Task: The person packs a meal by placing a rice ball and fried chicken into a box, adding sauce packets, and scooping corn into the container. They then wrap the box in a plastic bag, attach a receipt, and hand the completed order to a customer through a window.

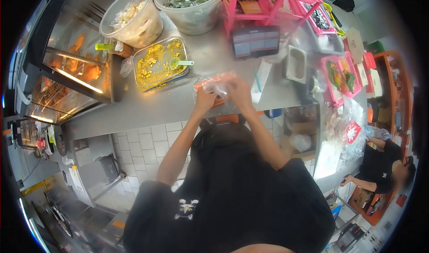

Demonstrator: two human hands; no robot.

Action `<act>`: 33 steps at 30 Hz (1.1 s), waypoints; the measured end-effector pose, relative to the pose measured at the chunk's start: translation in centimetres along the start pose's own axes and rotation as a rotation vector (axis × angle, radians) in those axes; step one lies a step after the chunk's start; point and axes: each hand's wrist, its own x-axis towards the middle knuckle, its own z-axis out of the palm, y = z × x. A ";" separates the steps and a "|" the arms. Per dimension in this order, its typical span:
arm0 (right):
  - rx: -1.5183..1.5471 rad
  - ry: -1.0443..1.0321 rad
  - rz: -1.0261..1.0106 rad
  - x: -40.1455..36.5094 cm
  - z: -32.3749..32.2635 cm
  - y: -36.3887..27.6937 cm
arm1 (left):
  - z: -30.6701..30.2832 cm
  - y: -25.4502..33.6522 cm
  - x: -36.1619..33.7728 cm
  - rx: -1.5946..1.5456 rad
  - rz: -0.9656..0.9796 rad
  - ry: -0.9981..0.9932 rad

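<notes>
Both hands meet over the steel counter [210, 43] at a clear plastic bag [219, 90]. My left hand [205, 99] is closed, its fingers pinching the near left side of the bag. On the other side, my right hand [240, 93] is also closed on the bag's plastic and slightly blurred. Beneath the bag lies an orange-and-white printed sheet or packet [203, 82], partly covered by the hands; what the bag contains is hard to make out. Left of the hands stands a metal tray [139, 58] of yellow chopped food, with a pale green scoop [178, 63] resting in it.
Two large tubs [154, 27] of wrapped food stand at the back. A lit glass food warmer [80, 69] is at left. A tablet [254, 42], paper slip [261, 81], steel container [296, 64] and pink basket [333, 81] are to the right. Another person [380, 166] stands far right.
</notes>
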 end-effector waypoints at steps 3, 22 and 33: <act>-0.009 -0.058 0.124 0.2 -0.5 -0.1 | -0.2 0.6 0.4 -0.086 -0.002 -0.066; -0.090 0.431 0.260 8.5 -6.1 14.5 | 6.4 7.4 -2.1 0.154 -0.010 -0.434; 0.095 0.152 -0.015 2.3 -17.7 2.0 | 11.7 17.8 7.3 -0.346 0.283 -0.121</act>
